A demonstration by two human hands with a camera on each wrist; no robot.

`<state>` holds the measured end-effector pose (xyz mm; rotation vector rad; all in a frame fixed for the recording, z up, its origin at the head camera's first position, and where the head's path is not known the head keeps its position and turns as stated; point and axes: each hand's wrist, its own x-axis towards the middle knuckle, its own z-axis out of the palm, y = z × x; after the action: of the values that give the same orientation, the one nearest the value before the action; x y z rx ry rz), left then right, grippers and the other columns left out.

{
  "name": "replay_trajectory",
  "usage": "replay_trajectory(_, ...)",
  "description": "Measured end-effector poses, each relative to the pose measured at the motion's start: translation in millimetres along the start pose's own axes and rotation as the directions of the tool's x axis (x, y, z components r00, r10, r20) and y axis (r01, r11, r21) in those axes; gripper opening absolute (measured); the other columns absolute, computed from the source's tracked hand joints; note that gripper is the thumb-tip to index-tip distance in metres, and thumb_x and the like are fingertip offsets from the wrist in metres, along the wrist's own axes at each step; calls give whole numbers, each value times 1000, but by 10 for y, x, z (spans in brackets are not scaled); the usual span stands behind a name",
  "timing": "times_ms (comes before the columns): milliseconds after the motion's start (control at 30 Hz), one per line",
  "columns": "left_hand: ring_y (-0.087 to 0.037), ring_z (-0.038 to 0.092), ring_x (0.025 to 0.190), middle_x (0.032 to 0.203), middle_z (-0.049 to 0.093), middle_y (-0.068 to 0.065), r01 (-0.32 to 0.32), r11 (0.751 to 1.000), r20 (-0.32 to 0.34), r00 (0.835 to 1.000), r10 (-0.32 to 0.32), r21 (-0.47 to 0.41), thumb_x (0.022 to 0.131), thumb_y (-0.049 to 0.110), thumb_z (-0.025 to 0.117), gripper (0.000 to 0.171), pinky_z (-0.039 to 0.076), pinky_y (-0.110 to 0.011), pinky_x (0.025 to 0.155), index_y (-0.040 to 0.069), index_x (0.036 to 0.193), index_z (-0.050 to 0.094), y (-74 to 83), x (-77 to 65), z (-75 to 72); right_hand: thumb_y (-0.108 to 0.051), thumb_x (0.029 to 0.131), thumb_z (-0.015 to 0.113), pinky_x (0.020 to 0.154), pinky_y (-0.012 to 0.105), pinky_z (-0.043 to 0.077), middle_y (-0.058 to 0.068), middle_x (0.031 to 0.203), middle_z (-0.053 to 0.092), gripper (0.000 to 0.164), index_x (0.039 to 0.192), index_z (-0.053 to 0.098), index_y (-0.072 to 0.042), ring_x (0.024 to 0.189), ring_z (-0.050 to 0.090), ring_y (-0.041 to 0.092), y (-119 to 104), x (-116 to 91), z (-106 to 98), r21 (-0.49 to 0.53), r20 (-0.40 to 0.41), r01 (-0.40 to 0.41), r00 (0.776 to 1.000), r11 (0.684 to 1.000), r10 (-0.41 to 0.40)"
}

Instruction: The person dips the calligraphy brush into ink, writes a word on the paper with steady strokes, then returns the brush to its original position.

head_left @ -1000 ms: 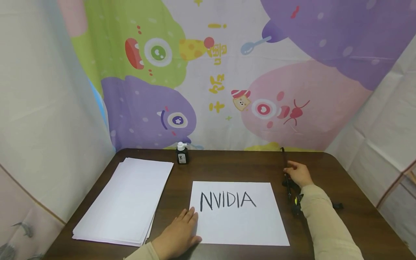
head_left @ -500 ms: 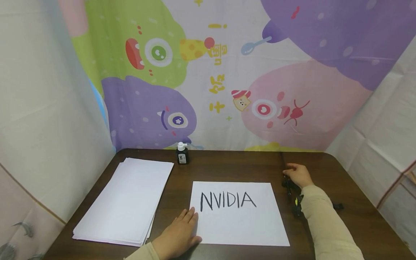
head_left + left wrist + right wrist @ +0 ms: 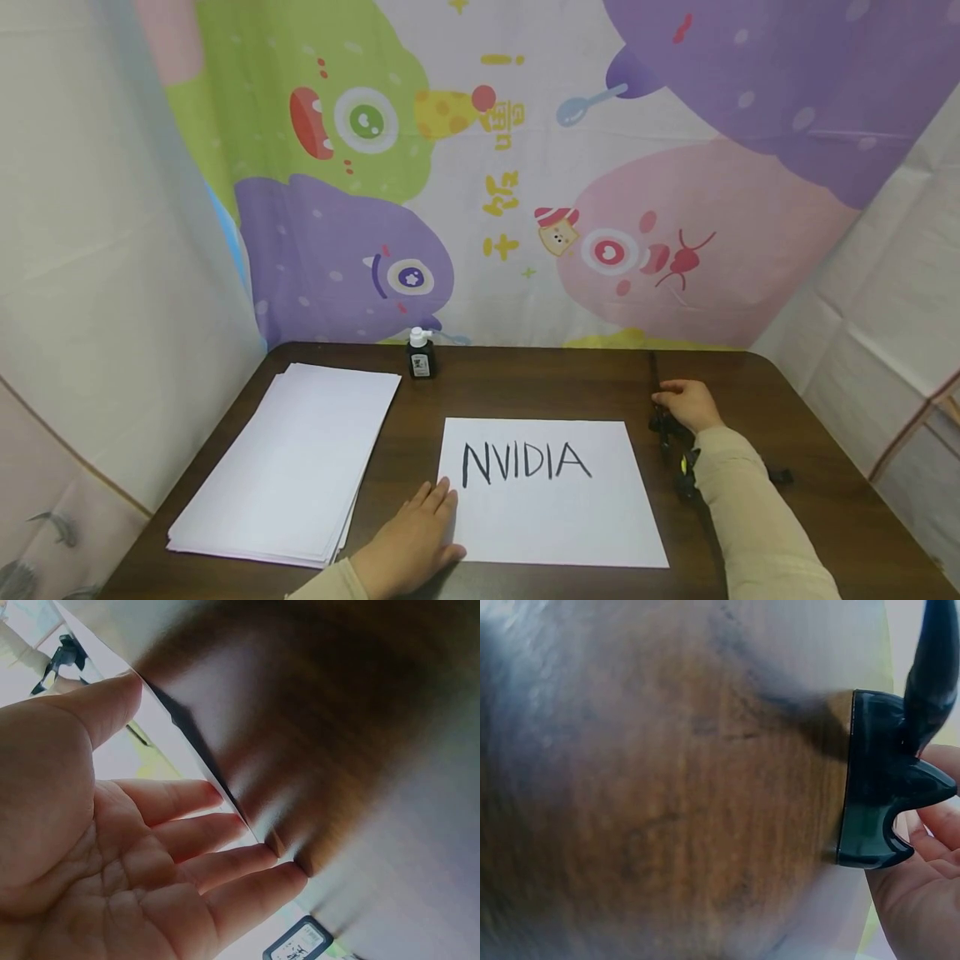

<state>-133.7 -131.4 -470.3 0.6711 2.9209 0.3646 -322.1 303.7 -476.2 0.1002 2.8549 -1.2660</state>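
Note:
A white sheet of paper (image 3: 555, 525) with "NVIDIA" in black strokes lies before me on the dark brown table (image 3: 525, 383). My left hand (image 3: 411, 533) rests with straight fingers on its left edge; the left wrist view shows the palm and fingertips along the paper's edge. Over at the right, my right hand (image 3: 690, 404) pinches a thin dark brush (image 3: 654, 367) at a glossy black notched brush rest (image 3: 870, 787). In the right wrist view the brush's dark tapered end (image 3: 931, 675) meets the rest; part of the fingers is hidden behind it.
A stack of blank white paper (image 3: 292, 467) lies on the left. At the back stands a small black ink bottle (image 3: 422, 358) with a white spout cap. A cartoon-printed curtain (image 3: 480, 292) hangs behind the table. A black wrist device (image 3: 686, 471) is by the right sleeve.
My right hand has come slightly nearer to me, and the brush's far end has dropped lower with it. The left hand and the paper have stayed put.

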Motion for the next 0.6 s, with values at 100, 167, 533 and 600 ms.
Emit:
replay_trajectory(100, -48, 44, 134, 148, 44, -26, 2, 1000, -1, 1000, -2, -2, 88, 40, 68, 70, 43, -61, 104, -6, 138, 49, 4, 0, -5, -12, 94, 59, 79, 42, 56, 37, 120, 60, 47, 129, 50, 18, 82, 68, 25, -8, -1, -1, -5, -2, 3, 1000, 1000, -3)
replay_trajectory(167, -48, 44, 134, 148, 44, -26, 1, 1000, -4, 1000, -1, -4, 88, 39, 68, 70, 43, -60, 104, -7, 138, 49, 6, -4, -8, -12, 94, 59, 79, 42, 56, 37, 119, 60, 46, 128, 51, 19, 81, 68, 24, -9, 0, 2, -5, -1, 6, 1000, 1000, -6)
replay_trajectory(533, -48, 44, 134, 149, 43, -26, -10, 1000, -1, 1000, 10, -2, 89, 39, 68, 70, 43, -60, 104, -6, 138, 49, -5, -2, -21, -13, 95, 58, 77, 39, 55, 35, 115, 62, 46, 129, 50, 18, 80, 66, 22, -3, 1, -5, -12, 6, -5, 1000, 1000, 5)
replay_trajectory(600, -48, 45, 133, 148, 44, -26, -19, 1000, -10, 1000, 19, 3, 88, 39, 68, 70, 43, -59, 104, -7, 138, 49, -8, -2, -22, -14, 96, 58, 77, 38, 56, 36, 116, 61, 47, 130, 50, 17, 81, 67, 23, -1, 6, -12, 7, 5, -9, 1000, 1000, 9)
